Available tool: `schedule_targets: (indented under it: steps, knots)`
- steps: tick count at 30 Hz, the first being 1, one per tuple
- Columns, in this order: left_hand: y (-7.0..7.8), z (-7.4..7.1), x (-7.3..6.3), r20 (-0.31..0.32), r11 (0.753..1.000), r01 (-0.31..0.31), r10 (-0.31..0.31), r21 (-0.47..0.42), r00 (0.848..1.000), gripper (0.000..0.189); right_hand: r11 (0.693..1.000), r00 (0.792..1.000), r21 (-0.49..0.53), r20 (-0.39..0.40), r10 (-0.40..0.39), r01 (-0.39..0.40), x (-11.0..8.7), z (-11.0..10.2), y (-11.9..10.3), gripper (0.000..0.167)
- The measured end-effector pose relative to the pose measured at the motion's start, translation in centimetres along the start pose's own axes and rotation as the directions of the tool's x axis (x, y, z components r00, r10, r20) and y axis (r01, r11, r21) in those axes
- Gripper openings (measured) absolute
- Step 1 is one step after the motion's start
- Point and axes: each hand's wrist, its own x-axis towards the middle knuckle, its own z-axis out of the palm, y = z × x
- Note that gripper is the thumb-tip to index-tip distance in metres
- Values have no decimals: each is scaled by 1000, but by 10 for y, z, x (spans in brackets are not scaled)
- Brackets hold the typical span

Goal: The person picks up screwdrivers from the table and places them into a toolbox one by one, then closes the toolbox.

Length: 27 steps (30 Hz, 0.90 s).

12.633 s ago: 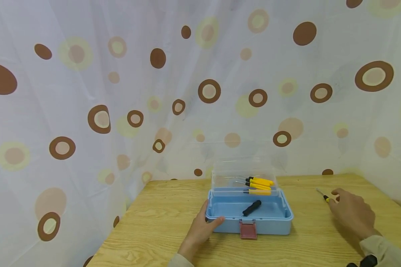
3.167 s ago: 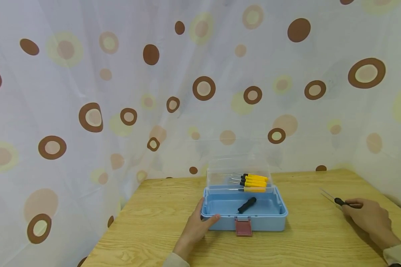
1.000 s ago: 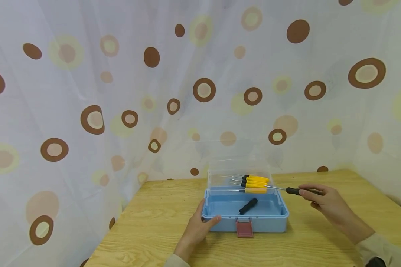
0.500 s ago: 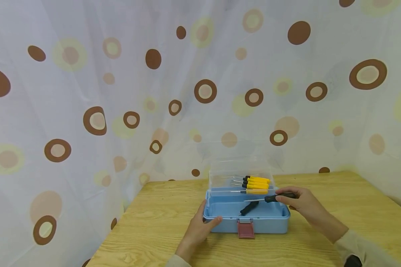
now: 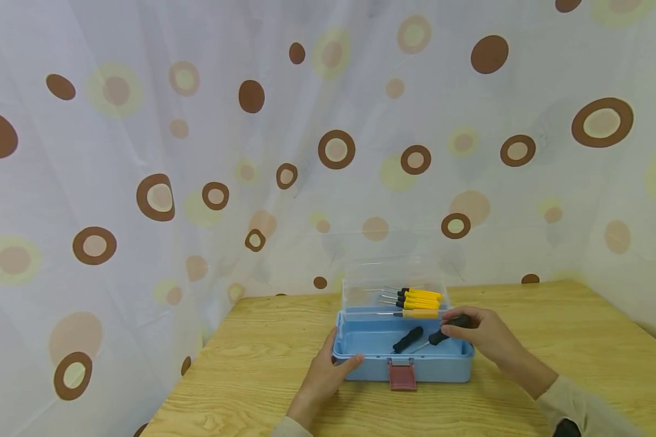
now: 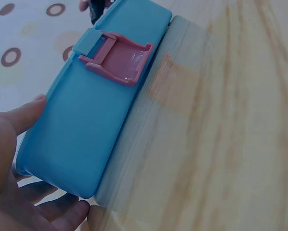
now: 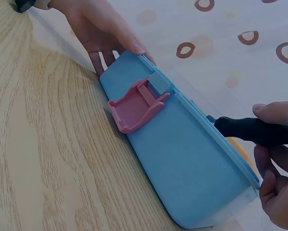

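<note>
A light blue plastic box (image 5: 443, 369) stands on the table with its transparent lid (image 5: 388, 273) raised at the back. My left hand (image 5: 324, 379) grips the box's left end, thumb on the front rim and fingers around the side. My right hand (image 5: 489, 335) pinches the handle of a black-handled screwdriver (image 5: 441, 334) over the right part of the box, its shaft slanting down inside. Left of it, another black-handled screwdriver (image 5: 408, 340) lies in the box. Several yellow-handled screwdrivers (image 5: 422, 299) lie side by side toward the lid. In the right wrist view, the box wall hides the held screwdriver's tip.
A dull red latch (image 5: 403, 376) hangs unfastened on the box's front. The wood-grain table (image 5: 240, 376) spreads out on both sides. Behind it hangs a white curtain (image 5: 284, 121) with brown and yellow circles.
My right hand has carried the black-handled screwdriver from the table's right side leftward to the box and tipped its shaft down inside. More yellow-handled screwdrivers lie by the lid than at first.
</note>
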Motion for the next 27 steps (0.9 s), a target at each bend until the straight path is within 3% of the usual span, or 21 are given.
schedule_targets:
  steps: [12, 27]
  knots:
    - [-1, -1, 1, 6, 1000, 5, -5, 12, 1000, 100, 999, 999, 14, 46, 29, -30, -2, -3, -3, 50]
    - [-2, -1, 0, 6, 1000, 3, -3, 5, 1000, 100, 998, 999, 68, 54, -5, 1, -4, -7, -1, 51]
